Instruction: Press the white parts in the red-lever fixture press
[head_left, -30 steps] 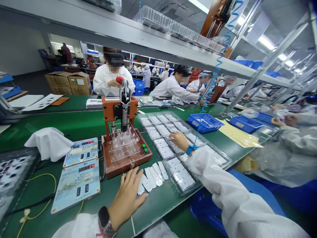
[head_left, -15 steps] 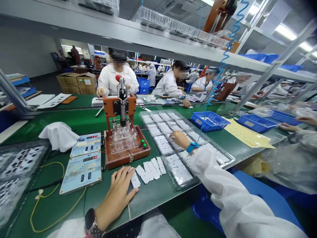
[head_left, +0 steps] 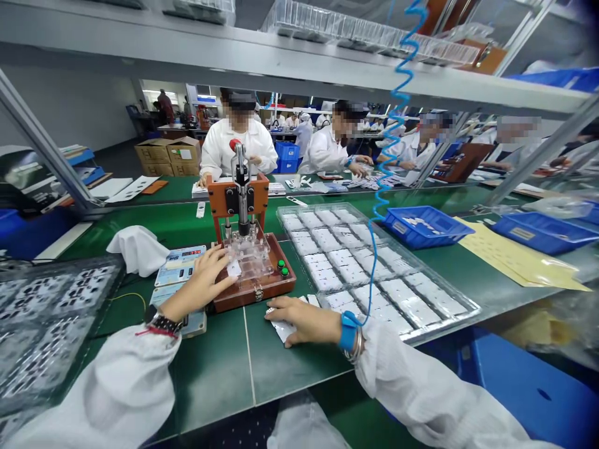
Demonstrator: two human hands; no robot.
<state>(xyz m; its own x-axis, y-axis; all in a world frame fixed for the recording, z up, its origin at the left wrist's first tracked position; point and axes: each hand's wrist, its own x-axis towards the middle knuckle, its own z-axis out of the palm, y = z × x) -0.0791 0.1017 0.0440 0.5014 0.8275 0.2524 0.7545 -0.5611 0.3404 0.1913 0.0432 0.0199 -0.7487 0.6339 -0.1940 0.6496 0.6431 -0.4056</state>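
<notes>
My left hand [head_left: 206,277] reaches over the brown base of the toggle press [head_left: 253,290]. Between its fingers and thumb is a small white rectangular plate [head_left: 234,268], held at the left edge of the clear plastic fixture [head_left: 257,257]. My right hand [head_left: 309,321] is low over the table just in front of the press, its fingers and thumb closed around several thin white plates [head_left: 282,332]. The palm and fingers partly hide these plates. A blue wrist strap [head_left: 347,330] with a coiled cord is on my right wrist.
A clear tray [head_left: 452,318] of white plates lies right of the press. Beyond it are a blue bin [head_left: 423,227] and yellow sheets [head_left: 519,265]. Left stand counter boxes [head_left: 171,271], a white cloth [head_left: 138,249] and another tray [head_left: 51,324]. Co-workers sit across the bench.
My left hand has moved from the table up to the press fixture with a white plate. My right hand has left the tray and come down left onto the row of plates. The view has shifted.
</notes>
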